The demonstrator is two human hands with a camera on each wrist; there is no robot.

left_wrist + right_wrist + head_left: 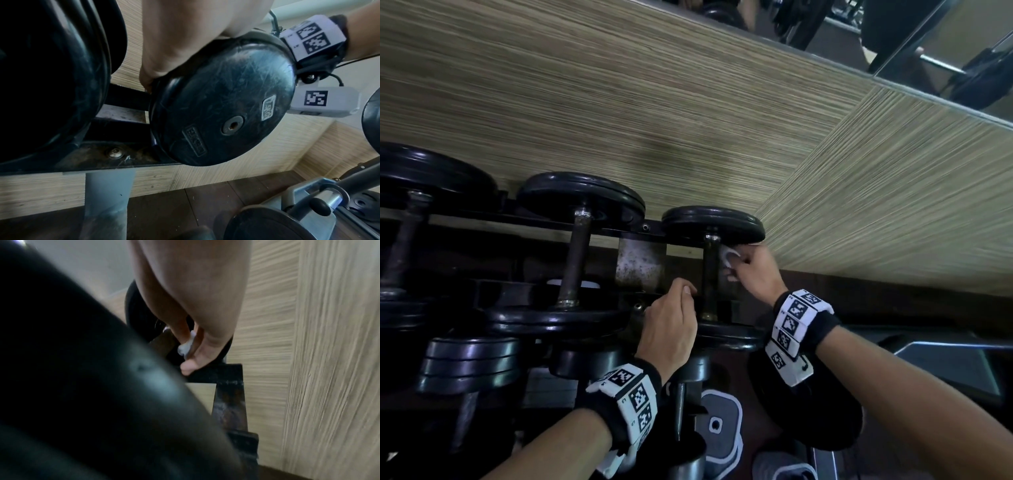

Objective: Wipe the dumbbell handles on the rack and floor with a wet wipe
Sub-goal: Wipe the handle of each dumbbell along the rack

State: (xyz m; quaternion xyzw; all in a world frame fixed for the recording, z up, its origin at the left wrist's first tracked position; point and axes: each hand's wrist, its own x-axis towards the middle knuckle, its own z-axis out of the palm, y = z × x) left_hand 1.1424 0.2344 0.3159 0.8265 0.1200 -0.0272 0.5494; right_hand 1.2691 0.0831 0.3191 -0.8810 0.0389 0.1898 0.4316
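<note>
The rightmost black dumbbell lies on the rack with its dark handle (710,274) (162,340) running between two round plates. My right hand (753,274) (195,321) pinches a crumpled white wet wipe (729,260) (185,347) against the right side of the handle, close to the far plate (714,224). My left hand (674,318) (185,40) sits left of the handle with its fingers curled over the rim of the near 7.5 kg plate (222,105). Its fingertips are hidden behind that plate.
Two larger dumbbells (577,253) (400,246) lie further left on the same rack rail (633,229). More dumbbells (469,359) sit on the tier below. A wood-grain wall (688,102) stands right behind the rack. A grey machine frame (945,359) is at the right.
</note>
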